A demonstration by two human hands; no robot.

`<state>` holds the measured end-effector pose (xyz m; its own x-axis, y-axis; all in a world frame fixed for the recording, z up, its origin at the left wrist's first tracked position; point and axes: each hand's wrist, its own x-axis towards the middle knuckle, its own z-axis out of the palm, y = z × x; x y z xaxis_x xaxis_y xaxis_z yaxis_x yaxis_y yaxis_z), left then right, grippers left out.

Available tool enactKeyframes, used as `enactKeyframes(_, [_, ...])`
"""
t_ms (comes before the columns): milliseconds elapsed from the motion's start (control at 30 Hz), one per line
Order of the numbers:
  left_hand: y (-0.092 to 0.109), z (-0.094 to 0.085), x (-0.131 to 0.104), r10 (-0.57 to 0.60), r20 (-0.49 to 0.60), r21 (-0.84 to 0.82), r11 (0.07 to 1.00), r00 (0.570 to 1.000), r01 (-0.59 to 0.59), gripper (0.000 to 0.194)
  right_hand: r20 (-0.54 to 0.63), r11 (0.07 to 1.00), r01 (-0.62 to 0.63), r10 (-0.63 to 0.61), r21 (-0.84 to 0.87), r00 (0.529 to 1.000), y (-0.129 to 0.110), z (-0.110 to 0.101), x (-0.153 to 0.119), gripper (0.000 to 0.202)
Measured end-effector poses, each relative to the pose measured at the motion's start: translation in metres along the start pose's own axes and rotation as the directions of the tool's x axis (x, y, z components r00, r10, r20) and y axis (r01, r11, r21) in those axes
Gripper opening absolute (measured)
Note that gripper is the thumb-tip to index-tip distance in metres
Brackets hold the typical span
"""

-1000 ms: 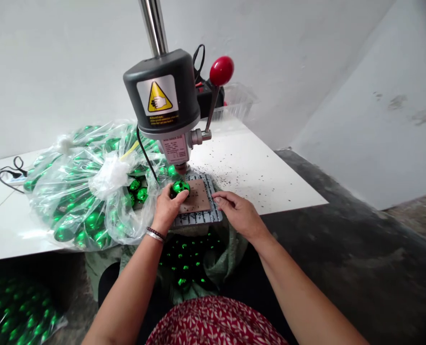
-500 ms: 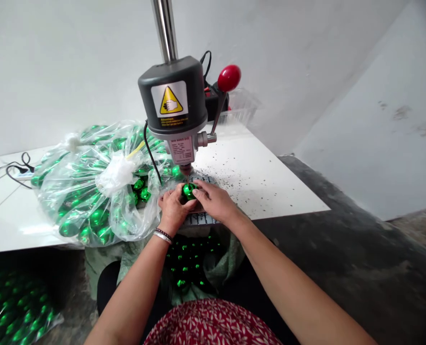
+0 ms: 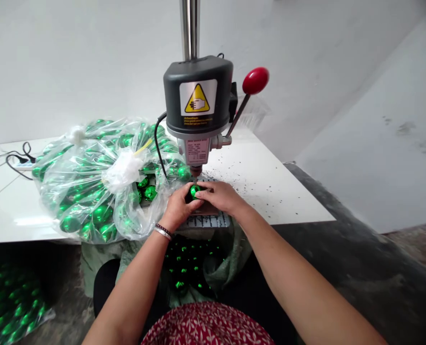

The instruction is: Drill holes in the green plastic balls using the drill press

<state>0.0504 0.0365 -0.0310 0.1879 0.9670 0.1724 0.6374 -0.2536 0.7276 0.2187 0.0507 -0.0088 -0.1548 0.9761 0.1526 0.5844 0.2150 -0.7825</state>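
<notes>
Between my two hands is a shiny green ball (image 3: 195, 192), directly under the bit of a small bench drill (image 3: 197, 96). Fingers and thumb of my left hand (image 3: 180, 205) close on the ball from the left. From the other side my right hand (image 3: 223, 196) grips it with thumb and fingers. The ball is held at the drill's base plate (image 3: 213, 221); the fingers hide most of its sides. The bit's tip meets the top of the ball, though I cannot tell how deep it sits.
A clear plastic bag (image 3: 121, 170) of green balls lies left of the drill. The red-knobbed lever (image 3: 255, 80) sticks out right. Dark shavings dot the white table (image 3: 288, 191). More green balls (image 3: 184, 268) sit in cloth on my lap, others in a bag (image 3: 11, 306) on the floor.
My view has shifted, so the drill appears farther right and more upright. Both hands still hold the green ball under the bit.
</notes>
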Motion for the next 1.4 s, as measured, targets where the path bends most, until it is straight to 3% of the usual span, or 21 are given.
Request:
enactKeyframes(100, [0.004, -0.001, 0.002, -0.066, 0.035, -0.044, 0.997, 0.997, 0.067, 0.050, 0.055, 0.997, -0.063, 0.060, 0.053, 0.997, 0.003, -0.004, 0.003, 0.025])
enactKeyframes(267, [0.009, -0.008, 0.008, -0.197, 0.052, -0.125, 0.971, 0.979, 0.202, 0.048, -0.071, 0.968, -0.180, 0.195, 0.177, 0.978, 0.020, -0.011, -0.001, 0.040])
enactKeyframes(400, [0.011, -0.009, 0.013, -0.239, 0.055, -0.158, 0.957, 0.970, 0.244, 0.040, -0.134, 0.938, -0.238, 0.278, 0.254, 0.951, 0.037, -0.015, -0.011, 0.038])
enactKeyframes(667, [0.008, -0.010, 0.014, -0.235, 0.066, -0.178, 0.953, 0.970, 0.244, 0.046, -0.157, 0.917, -0.252, 0.310, 0.308, 0.938, 0.044, -0.026, -0.025, 0.036])
enactKeyframes(767, [0.012, -0.010, 0.008, -0.212, 0.033, -0.095, 0.972, 0.977, 0.215, 0.050, -0.168, 0.916, -0.250, 0.313, 0.313, 0.935, 0.043, -0.028, -0.026, 0.037])
enactKeyframes(900, [0.012, -0.002, -0.001, -0.099, -0.010, 0.061, 0.993, 0.995, 0.099, 0.050, -0.156, 0.917, -0.255, 0.313, 0.305, 0.937, 0.039, -0.025, -0.029, 0.036])
enactKeyframes(1000, [0.008, 0.004, -0.004, -0.074, -0.050, 0.099, 0.992, 0.996, 0.079, 0.052, -0.140, 0.926, -0.240, 0.290, 0.292, 0.947, 0.030, -0.026, -0.030, 0.034])
enactKeyframes(1100, [0.003, 0.007, -0.005, -0.066, -0.057, 0.074, 0.995, 0.996, 0.071, 0.053, -0.191, 0.942, -0.185, 0.243, 0.279, 0.951, 0.017, -0.042, -0.026, 0.034])
enactKeyframes(1233, [0.000, 0.010, -0.006, -0.075, -0.068, 0.050, 0.996, 0.995, 0.079, 0.051, -0.360, 0.966, -0.056, 0.147, 0.251, 0.921, -0.013, -0.086, -0.015, 0.042])
enactKeyframes(1400, [-0.001, 0.014, -0.007, -0.084, -0.076, 0.083, 0.992, 0.994, 0.090, 0.053, -0.552, 0.982, 0.141, -0.047, 0.129, 0.833, -0.077, -0.142, -0.004, 0.053])
